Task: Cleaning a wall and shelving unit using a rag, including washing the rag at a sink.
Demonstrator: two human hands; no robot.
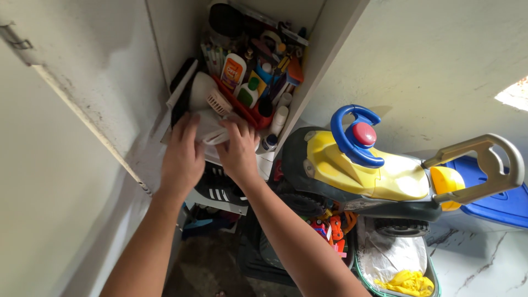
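Left hand (181, 157) and right hand (237, 151) both reaching into open cupboard, fingers curling around crumpled white cloth (212, 127) lying at shelf (220, 204) edge. Cloth sitting beside white handheld fan (220, 102), in front of red tray (247, 113) crowding with bottles. Black striped shoe (220, 190) resting on shelf below wrists. Yellow ride-on toy car (363, 170) standing right of cupboard.

Home storage corner. Open white cupboard (165, 49) crammed with a red basket (242, 107) of bottles, pens and tools; black striped sneaker (220, 190) on lower shelf. Yellow-and-blue ride-on toy car (379, 176) parked beside, small toys (330, 228) heaped beneath, marble-patterned floor (478, 264).
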